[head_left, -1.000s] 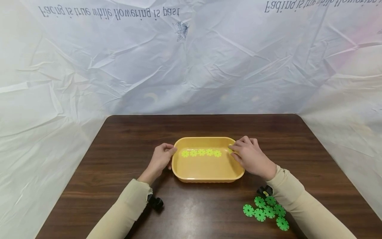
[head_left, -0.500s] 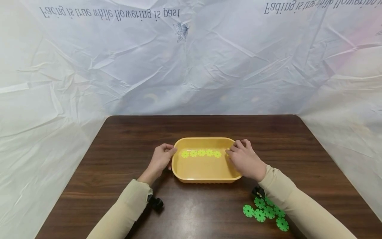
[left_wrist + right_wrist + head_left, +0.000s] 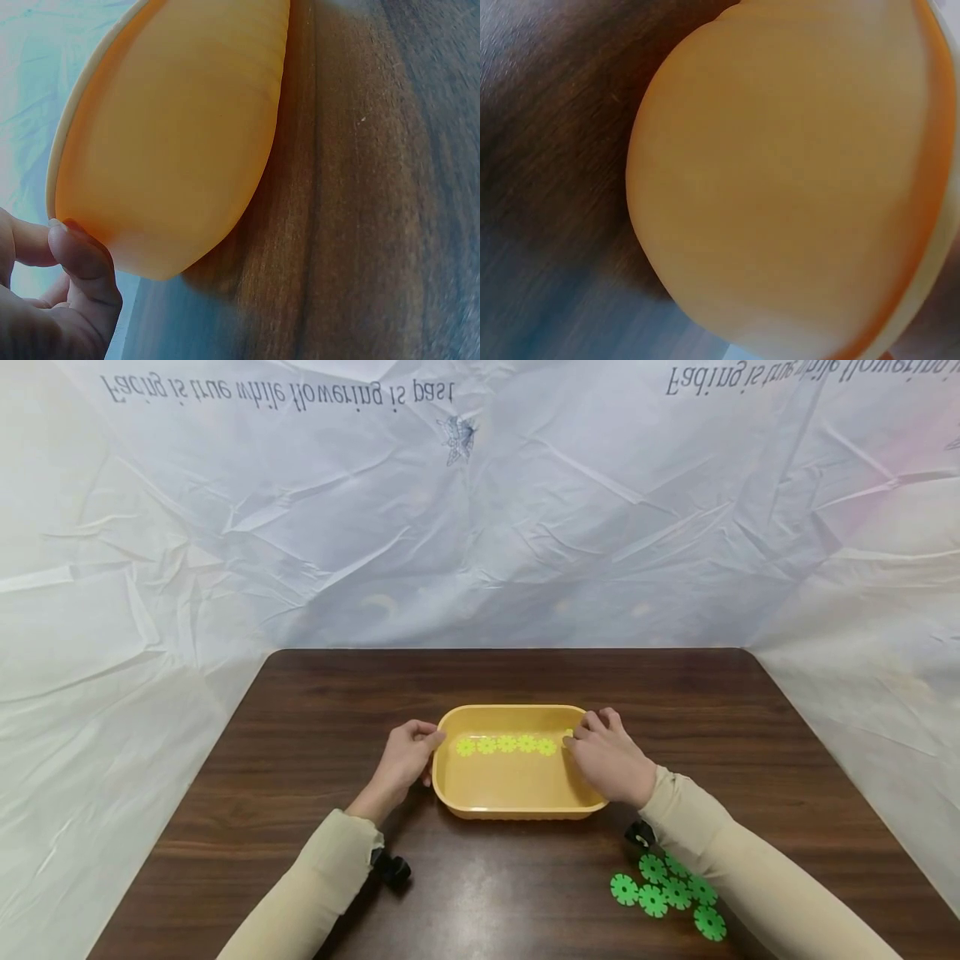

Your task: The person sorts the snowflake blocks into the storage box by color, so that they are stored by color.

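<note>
- Head: we see the left hand [image 3: 405,756] pinching the rim at the left end of the yellow tray [image 3: 521,789], thumb and fingers closed on it.
- Head: right hand [image 3: 611,760] reaches over the tray's right end, fingers curled, tips pinching a partly hidden yellow disc [image 3: 567,734], just right of the row of five yellow discs [image 3: 507,743] inside the tray.
- Head: green discs [image 3: 676,893] lie on the table [image 3: 225,777] near the right sleeve [image 3: 720,835].
- Left wrist: we get thumb and finger tight on the rim.
- Right wrist: tray wall fills most of it; we can't tell the grip here.
</note>
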Available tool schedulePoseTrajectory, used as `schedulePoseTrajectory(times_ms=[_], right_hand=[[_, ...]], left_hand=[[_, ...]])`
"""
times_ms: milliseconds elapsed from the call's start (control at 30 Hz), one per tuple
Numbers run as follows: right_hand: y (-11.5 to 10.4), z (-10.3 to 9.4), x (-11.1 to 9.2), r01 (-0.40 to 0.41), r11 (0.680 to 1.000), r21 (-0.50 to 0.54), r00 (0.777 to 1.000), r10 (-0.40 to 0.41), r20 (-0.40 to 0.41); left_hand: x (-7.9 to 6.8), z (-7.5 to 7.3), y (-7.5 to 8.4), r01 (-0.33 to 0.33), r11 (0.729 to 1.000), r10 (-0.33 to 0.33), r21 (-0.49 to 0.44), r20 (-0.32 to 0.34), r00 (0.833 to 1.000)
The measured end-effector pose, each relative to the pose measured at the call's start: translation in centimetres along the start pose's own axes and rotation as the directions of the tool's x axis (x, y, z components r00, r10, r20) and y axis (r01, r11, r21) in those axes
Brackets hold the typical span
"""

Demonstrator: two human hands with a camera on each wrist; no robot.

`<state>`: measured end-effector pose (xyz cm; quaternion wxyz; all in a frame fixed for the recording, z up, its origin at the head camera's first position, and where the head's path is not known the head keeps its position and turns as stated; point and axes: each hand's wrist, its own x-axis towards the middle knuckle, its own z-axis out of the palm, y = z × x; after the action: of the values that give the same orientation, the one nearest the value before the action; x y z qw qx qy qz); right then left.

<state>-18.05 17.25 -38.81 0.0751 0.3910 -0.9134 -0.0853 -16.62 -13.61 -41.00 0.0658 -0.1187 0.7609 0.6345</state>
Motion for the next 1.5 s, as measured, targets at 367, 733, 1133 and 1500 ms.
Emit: schedulePoseTrajectory(times_ms=[367,733,1133,1500], right_hand=[[0.2,0.2,0.1,-0.003,0.999,0.041,1.000,0.003,0.002],[0.1,0.0,0.2,-0.007,0.997,0.071,1.000,0.008,-0.019],[2.7,-2.6,-1.2,-0.149,0.945,0.292,0.946,0.222,-0.235],[6.6,-2.2,-6.4,-0.404,0.857,0.319,0.915,0.386,0.121]], left_hand=[[-0.1,0.0,0.1,0.004,1.000,-0.004,0.006,-0.003,1.000],[-0.1,0.0,0.1,-0.002,1.000,0.002,0.004,-0.001,1.000],[-0.2,0.0,0.1,0.005,1.000,-0.005,0.001,-0.004,1.000],[-0.4,0.0,0.2,0.001,1.000,-0.001,-0.005,0.011,1.000]])
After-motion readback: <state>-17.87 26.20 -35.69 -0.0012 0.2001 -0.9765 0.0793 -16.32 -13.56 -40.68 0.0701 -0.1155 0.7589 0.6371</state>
